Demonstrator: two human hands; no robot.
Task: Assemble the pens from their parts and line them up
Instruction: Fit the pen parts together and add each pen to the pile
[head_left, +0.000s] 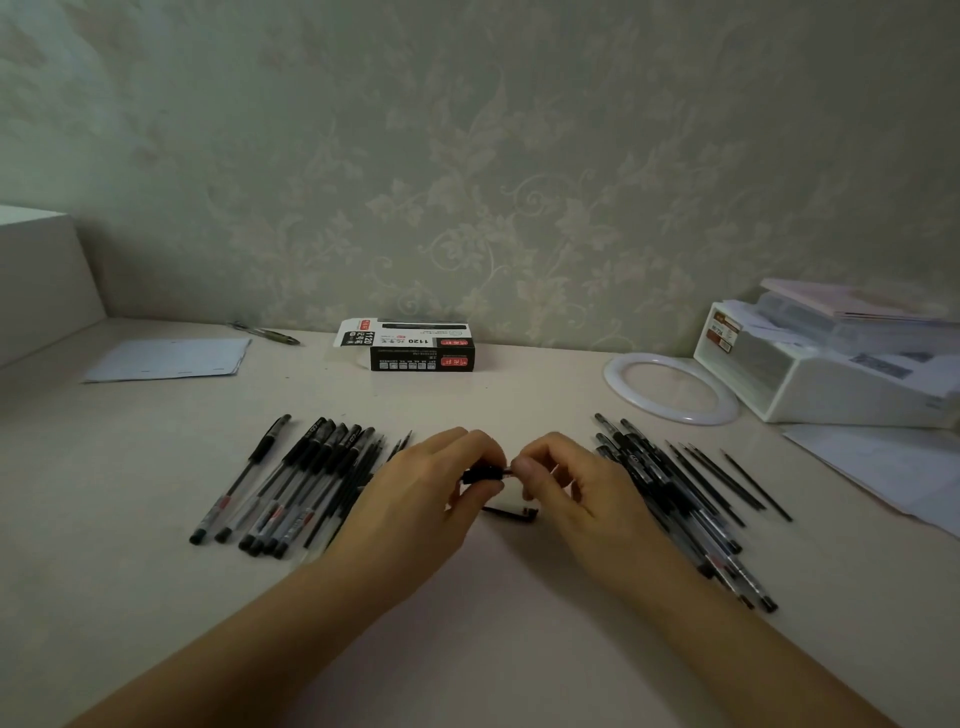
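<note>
The pen part (480, 475), a short dark piece held above the counter (467, 613) just in front of the pen box (415, 345), sits between both hands: the left hand (415, 499) has its fingers curled round the dark body, and the right hand (576, 488) pinches a small pale tip at the piece's right end, apparently fitting or twisting the two together. Such a part is judged light, stiff and somewhat slick plastic, best taken at the rubbery grip section with one hand while the other works the tip; the thin refill inside would bend or smear if forced. Directly below the held piece lies another dark part (511, 514), partly covered by the fingers, so its kind cannot be told. Left of the box and nearer the person, a row of finished pens (291, 483) lies roughly side by side; right of the box, a looser heap of pens (670, 499) and bare refills (737, 483) waits. A white ring (613, 384) and a white storage bin (810, 395) stand further right of the box, some paper sheets (166, 358) to its left. How far the tip is seated is hidden by the fingertips.
</note>
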